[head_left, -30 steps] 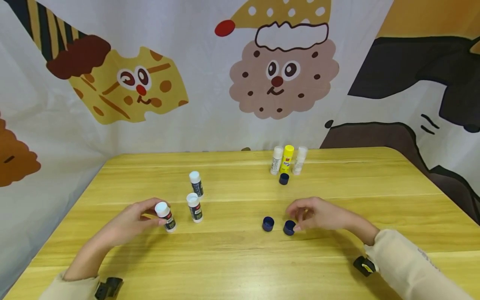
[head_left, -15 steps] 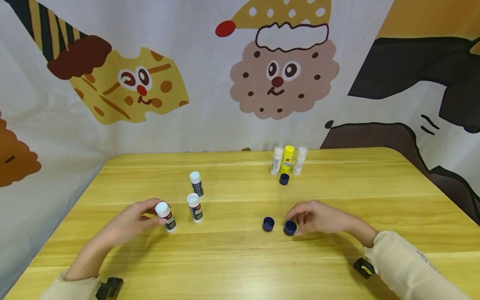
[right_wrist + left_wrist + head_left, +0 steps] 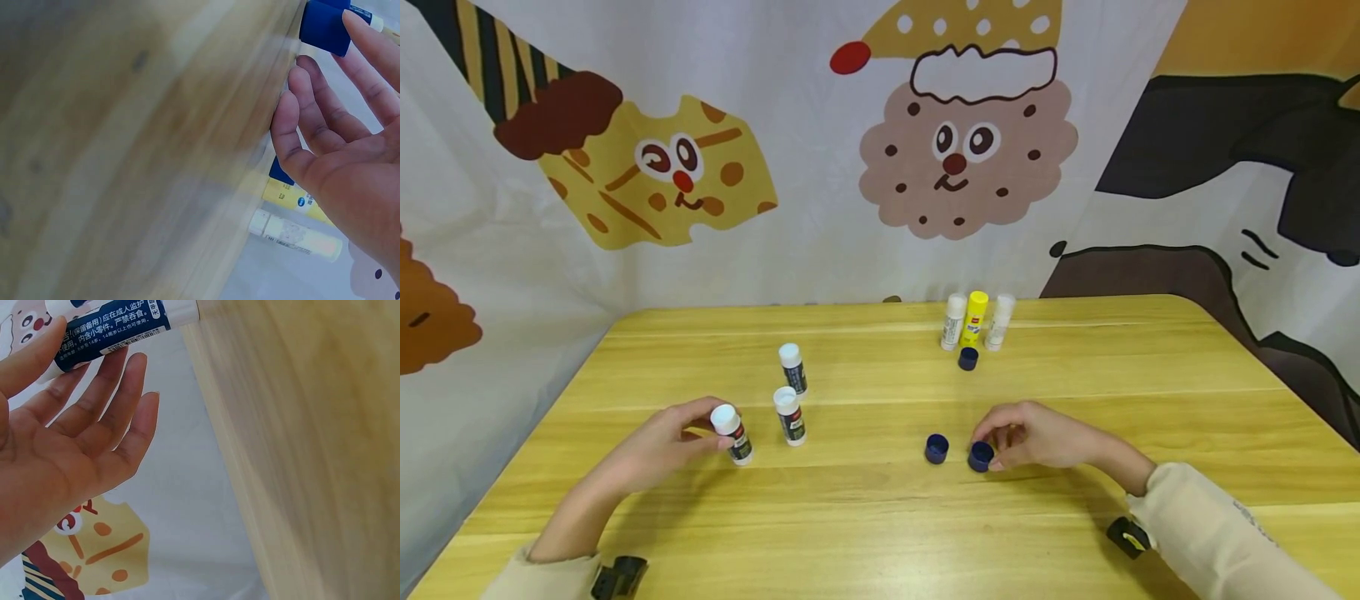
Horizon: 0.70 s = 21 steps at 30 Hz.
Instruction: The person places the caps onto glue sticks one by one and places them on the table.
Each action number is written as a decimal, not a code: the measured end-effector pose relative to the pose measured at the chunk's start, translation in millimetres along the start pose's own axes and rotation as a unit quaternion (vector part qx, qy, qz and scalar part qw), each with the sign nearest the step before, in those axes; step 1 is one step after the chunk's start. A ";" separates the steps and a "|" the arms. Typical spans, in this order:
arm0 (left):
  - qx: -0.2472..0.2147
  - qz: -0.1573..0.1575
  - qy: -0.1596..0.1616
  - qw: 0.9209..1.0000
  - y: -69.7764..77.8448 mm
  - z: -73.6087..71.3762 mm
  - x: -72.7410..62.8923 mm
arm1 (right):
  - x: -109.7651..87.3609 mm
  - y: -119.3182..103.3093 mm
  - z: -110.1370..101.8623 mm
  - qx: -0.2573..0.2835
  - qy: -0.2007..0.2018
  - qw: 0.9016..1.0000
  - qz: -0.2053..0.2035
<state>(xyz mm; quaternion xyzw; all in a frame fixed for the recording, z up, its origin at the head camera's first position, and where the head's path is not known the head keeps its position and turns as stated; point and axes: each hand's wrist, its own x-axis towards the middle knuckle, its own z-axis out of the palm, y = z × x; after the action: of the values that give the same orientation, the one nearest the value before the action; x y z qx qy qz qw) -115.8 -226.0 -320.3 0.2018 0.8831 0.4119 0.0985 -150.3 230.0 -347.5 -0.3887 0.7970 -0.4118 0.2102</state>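
Note:
On the left of the table, my left hand pinches an upright glue stick with a white body and dark blue label. In the left wrist view, the thumb and fingers lie on either side of this glue stick. Two similar glue sticks, one nearer and one farther, stand just to its right. My right hand pinches a dark blue cap on the tabletop between thumb and finger; the right wrist view also shows this cap. A second blue cap sits to its left.
At the back stand a yellow glue stick and two whitish ones, left and right. Another blue cap lies in front of them. The wooden table ends at a printed cloth.
My right hand has shifted slightly toward me, its fingers settling around the blue cap. My left hand and its glue stick have stayed in place.

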 end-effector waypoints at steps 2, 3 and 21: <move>-0.001 0.000 -0.001 1.000 0.0 0.0 -0.1 | -0.1 -0.4 0.0 0.003 -0.001 1.000 0.002; -0.002 0.001 -0.002 1.000 0.0 0.0 -0.2 | -0.2 -0.7 -0.1 0.004 -0.002 1.000 0.003; -0.023 0.009 0.012 1.000 8.5 0.6 -3.6 | -0.2 -2.2 -3.4 0.008 0.012 0.998 0.056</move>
<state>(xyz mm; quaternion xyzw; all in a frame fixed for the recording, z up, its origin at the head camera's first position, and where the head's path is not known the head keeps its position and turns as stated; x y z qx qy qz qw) -110.0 -222.3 -314.2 0.2022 0.8730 0.4349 0.0889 -151.4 231.0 -343.7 -0.3370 0.8163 -0.4109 0.2263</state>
